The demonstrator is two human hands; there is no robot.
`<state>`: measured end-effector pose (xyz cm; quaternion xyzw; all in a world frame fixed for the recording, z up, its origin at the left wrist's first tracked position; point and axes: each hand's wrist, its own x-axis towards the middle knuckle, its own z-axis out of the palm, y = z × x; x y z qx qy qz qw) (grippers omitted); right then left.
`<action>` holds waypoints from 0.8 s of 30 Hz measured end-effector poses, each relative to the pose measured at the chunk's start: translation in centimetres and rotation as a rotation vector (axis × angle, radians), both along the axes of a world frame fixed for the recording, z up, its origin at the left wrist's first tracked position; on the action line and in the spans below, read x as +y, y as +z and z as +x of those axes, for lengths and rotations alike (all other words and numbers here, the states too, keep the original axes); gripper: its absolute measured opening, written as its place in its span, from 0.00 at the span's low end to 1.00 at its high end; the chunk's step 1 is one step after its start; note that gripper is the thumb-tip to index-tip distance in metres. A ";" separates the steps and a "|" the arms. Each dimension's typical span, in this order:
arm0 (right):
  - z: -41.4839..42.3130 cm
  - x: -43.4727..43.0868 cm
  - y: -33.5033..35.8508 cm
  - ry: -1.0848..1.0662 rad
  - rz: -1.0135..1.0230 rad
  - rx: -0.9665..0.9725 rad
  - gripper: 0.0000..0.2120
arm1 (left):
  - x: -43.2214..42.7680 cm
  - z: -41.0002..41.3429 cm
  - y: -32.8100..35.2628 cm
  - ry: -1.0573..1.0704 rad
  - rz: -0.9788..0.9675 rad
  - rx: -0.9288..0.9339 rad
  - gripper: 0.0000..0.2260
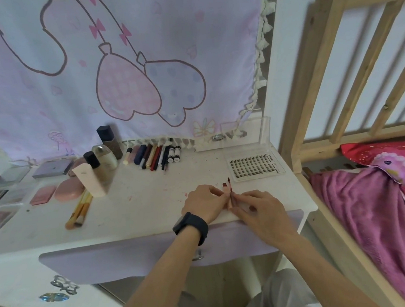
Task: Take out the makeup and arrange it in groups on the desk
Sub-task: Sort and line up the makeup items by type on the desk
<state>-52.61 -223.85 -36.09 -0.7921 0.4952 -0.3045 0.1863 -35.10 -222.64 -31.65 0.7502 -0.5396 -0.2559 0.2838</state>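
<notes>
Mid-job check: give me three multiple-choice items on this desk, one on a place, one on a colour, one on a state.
1. Where on the desk is the lash tray?
A. near the right edge
B. near the left edge
C. at the back centre

2. What colour is the watch?
A. white
B. black
C. red

3. What are the left hand and right hand doing?
A. resting flat
B. hanging empty off the desk
C. pinching thin lip tubes

Answers:
1 A: the tray lies at the right, just beyond the hands.
2 B: the band on the left wrist is plainly black.
3 C: fingers of both hands close on the tubes at the front edge.
</notes>
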 end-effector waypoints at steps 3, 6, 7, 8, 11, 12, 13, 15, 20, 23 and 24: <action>-0.1 -0.2 -0.4 -0.010 -0.006 -0.013 0.17 | -0.1 0.0 -0.2 -0.005 0.001 -0.002 0.13; -0.1 -0.2 -0.5 -0.011 -0.014 -0.031 0.17 | -0.2 0.0 -0.2 0.000 0.002 -0.011 0.13; -0.1 -0.2 -0.5 -0.010 -0.016 -0.034 0.17 | -0.3 0.0 -0.2 0.002 0.003 -0.011 0.13; -0.1 -0.2 -0.5 -0.011 -0.020 -0.038 0.16 | -0.3 -0.1 -0.3 0.004 0.004 -0.008 0.13; -0.2 -0.2 -0.5 -0.017 -0.029 -0.043 0.15 | -0.2 -0.2 -0.3 0.009 0.002 -0.004 0.13; -0.2 -0.2 -0.6 -0.018 -0.031 -0.044 0.15 | -0.2 -0.2 -0.3 0.010 0.002 -0.004 0.14; -0.2 -0.2 -0.6 -0.019 -0.033 -0.044 0.15 | -0.2 -0.3 -0.3 0.010 0.004 -0.003 0.14; -0.2 0.0 -0.6 -0.018 -0.044 -0.042 0.15 | -0.2 -0.3 -0.3 0.015 0.006 -0.001 0.14; -0.2 0.1 -0.5 -0.015 -0.052 -0.039 0.15 | -0.2 -0.4 -0.4 0.012 0.013 0.003 0.14; -0.2 0.2 -0.5 -0.019 -0.059 -0.042 0.15 | -0.2 -0.4 -0.4 0.006 0.016 0.004 0.14; -0.3 0.2 -0.5 -0.018 -0.060 -0.049 0.15 | -0.2 -0.4 -0.4 0.006 0.015 0.005 0.14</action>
